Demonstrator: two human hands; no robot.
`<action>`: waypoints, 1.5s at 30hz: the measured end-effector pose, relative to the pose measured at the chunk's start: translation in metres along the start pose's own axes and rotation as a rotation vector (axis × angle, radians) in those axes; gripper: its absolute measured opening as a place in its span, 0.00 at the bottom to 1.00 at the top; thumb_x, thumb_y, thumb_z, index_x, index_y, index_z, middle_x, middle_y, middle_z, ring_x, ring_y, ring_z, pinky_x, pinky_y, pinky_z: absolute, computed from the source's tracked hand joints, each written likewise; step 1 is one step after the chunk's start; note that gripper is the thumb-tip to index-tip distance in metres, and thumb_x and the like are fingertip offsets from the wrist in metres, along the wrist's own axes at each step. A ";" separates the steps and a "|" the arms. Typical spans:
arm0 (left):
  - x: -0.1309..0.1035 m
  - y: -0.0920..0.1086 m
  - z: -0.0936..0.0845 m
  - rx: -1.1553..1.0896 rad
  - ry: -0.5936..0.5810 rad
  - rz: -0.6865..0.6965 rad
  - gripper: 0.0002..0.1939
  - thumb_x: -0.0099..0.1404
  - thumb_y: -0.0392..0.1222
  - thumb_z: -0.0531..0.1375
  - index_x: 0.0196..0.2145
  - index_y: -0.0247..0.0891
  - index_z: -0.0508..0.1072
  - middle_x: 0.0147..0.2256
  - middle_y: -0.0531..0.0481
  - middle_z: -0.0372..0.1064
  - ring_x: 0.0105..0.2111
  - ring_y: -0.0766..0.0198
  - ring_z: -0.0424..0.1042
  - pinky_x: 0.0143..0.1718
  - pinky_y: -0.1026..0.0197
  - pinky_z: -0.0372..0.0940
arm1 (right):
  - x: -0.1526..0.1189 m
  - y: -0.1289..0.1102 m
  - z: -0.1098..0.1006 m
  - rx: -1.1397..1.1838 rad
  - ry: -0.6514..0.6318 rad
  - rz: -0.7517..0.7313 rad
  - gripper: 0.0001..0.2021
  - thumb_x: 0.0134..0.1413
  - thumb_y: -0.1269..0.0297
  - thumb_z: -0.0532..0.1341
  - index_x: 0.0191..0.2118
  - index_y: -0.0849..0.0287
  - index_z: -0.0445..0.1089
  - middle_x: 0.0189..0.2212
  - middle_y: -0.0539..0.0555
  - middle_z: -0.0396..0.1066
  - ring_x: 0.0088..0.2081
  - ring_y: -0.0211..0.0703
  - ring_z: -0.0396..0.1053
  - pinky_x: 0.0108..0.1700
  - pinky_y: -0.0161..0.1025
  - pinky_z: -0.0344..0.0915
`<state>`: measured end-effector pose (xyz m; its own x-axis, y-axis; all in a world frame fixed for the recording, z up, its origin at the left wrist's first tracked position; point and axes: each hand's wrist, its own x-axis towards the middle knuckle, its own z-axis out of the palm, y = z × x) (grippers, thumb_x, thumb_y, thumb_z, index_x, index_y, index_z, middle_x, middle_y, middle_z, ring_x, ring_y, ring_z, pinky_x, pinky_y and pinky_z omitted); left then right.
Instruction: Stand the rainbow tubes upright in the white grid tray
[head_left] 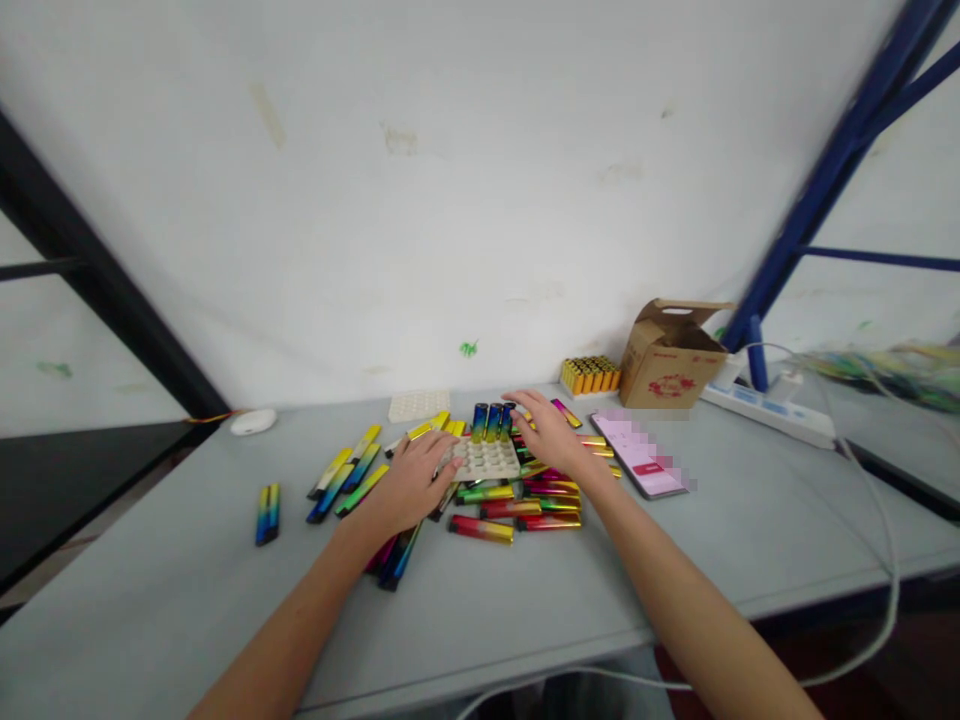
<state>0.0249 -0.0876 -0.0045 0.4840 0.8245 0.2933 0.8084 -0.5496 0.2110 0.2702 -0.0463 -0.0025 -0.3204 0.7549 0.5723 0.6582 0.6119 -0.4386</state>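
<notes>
Grey table [600, 600], and the half-curled right hand [551, 437] is nearest the rightmost upright lighter [505, 422], just to its left on the tray [487, 463], left hand [418, 480] spread at the tray's left edge, both grips unclear

Soft, even light covers the pale wall [480, 230]; shadows are faint, small details blur, edges stretch, and the phone [628, 452] looks partly pixelated
</notes>
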 end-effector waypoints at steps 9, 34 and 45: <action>-0.004 0.004 -0.009 0.007 -0.079 -0.035 0.25 0.68 0.54 0.49 0.58 0.43 0.65 0.58 0.41 0.62 0.61 0.48 0.56 0.61 0.34 0.43 | -0.002 -0.003 -0.008 -0.021 -0.283 0.090 0.21 0.62 0.50 0.50 0.38 0.63 0.69 0.36 0.61 0.73 0.40 0.50 0.70 0.44 0.45 0.65; 0.001 -0.012 -0.014 -0.029 0.115 -0.269 0.27 0.68 0.56 0.46 0.56 0.34 0.65 0.54 0.38 0.66 0.55 0.51 0.64 0.57 0.49 0.57 | -0.004 0.016 -0.010 0.331 -0.340 0.072 0.25 0.48 0.60 0.67 0.52 0.60 0.66 0.49 0.59 0.71 0.49 0.50 0.70 0.54 0.49 0.65; -0.010 -0.065 -0.032 0.274 -0.089 -0.747 0.16 0.62 0.49 0.52 0.40 0.37 0.72 0.40 0.38 0.74 0.42 0.47 0.73 0.39 0.53 0.66 | -0.003 0.014 -0.011 0.241 -0.251 0.121 0.20 0.51 0.55 0.64 0.48 0.61 0.69 0.45 0.59 0.74 0.45 0.50 0.72 0.49 0.48 0.67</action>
<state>-0.0436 -0.0642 0.0086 -0.2027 0.9754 0.0870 0.9772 0.1957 0.0821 0.2875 -0.0430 -0.0027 -0.4271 0.8412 0.3317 0.5313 0.5303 -0.6607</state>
